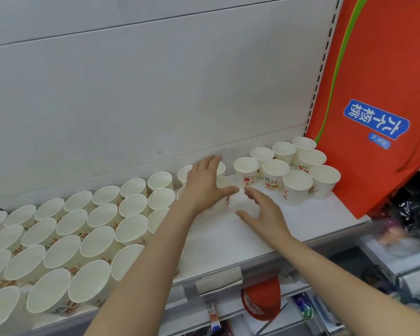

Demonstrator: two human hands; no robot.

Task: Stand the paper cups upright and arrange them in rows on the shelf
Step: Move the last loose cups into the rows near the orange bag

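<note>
Head view: left hand (205, 181) spread over a cup (224, 190) in the gap between two groups, fingers straight, palm on or just above its rim; contact not plain from here. Right hand (262, 210) open too, fingers relaxed, just above the bare shelf (228, 243) beside that cup, holding nothing. Left block (66, 229) already upright in tidy rows, reaching from the back wall to the front edge. Right cluster (289, 166) upright but loose, staggered against the orange bag (364, 98). Probably midway through closing the gap. To do it well: steady the middle cup from above with the left, bring the right in against its side, slide it flush to the left block, not lifting. Keep pressure light; thin paper walls likely dent and light cups tip. Then draw the right cluster across one at a time, lining rims with the existing rows. Mind the forearm over the front cups and the bag near the far ones.
</note>
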